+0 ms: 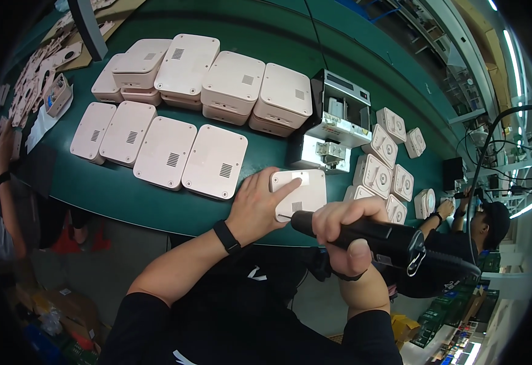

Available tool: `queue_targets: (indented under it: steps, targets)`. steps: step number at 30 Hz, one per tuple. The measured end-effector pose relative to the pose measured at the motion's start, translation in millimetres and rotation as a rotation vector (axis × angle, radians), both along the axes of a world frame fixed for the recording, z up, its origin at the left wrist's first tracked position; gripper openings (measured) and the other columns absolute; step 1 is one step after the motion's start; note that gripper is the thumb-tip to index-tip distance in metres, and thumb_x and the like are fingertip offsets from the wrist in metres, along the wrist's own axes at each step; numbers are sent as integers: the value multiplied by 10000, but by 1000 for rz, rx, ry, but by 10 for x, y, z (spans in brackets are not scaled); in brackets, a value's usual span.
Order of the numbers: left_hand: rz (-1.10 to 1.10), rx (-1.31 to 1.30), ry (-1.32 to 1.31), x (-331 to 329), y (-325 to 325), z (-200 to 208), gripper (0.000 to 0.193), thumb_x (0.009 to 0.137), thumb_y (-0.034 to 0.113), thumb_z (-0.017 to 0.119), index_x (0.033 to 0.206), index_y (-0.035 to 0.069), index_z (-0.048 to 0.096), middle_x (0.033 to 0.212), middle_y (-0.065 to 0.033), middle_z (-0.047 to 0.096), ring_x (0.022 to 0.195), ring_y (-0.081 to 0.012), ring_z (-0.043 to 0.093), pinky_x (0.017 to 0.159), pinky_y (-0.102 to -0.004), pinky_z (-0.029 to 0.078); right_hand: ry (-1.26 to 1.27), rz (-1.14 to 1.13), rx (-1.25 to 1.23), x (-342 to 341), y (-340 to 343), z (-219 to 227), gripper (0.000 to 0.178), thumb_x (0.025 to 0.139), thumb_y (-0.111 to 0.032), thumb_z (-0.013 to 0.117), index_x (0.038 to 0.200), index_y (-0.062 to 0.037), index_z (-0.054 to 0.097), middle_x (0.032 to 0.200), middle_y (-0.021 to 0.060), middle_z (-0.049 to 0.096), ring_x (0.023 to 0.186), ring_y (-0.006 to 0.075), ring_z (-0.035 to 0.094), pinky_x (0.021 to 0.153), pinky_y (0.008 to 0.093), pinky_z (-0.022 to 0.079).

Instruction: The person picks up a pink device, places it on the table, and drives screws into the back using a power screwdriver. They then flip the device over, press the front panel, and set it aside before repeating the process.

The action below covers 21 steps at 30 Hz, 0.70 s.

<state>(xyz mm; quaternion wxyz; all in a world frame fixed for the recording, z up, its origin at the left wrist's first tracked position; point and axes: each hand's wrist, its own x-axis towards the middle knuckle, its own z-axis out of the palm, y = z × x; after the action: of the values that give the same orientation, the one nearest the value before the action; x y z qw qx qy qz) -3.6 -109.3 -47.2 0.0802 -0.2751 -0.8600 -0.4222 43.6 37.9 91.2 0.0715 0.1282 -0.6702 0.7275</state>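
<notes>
My right hand is wrapped round a black electric screwdriver, which has a cable at its rear end. The driver's thin bit points left and meets the near-left corner of a square white plastic housing lying on the bench. Along that housing's left side, my left hand grips it, with the thumb stretched over a small white label on top. A vent grille and corner screw holes show on its upper face. Whether a screw sits under the bit is too small to tell.
On the green bench, similar housings stand in rows and stacks at left and back. A screw feeder is behind the work. Housings with round fittings cluster at right. Other people work at both sides; a parts box sits far left.
</notes>
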Motion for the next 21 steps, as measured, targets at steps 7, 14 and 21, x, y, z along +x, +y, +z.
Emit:
queue_targets:
  steps: [7,14,21]
  targets:
    - [-2,1,-21,3,-6,-5,827,626,204,916,1391,201,604,1307,-177,514,1187,-381,544,1012,-461,470,11,-6,-57,30,57,-57,495,912,-494,704,1035,-96,437,720,55,548,588,187,542,638,358,483]
    - [-5,-15,-49,-6,11,11,814,639,226,912,1392,206,603,1307,-176,514,1189,-378,544,1017,-459,466,-5,16,-20,63,37,23,501,905,-492,723,1039,-99,442,719,53,554,596,190,551,656,371,484]
    - [-17,-20,-74,-22,10,48,786,656,250,901,1385,210,609,1300,-174,517,1190,-369,546,1017,-458,466,-37,-6,-20,94,35,95,527,890,-513,744,1033,-100,450,726,50,557,605,192,558,659,375,485]
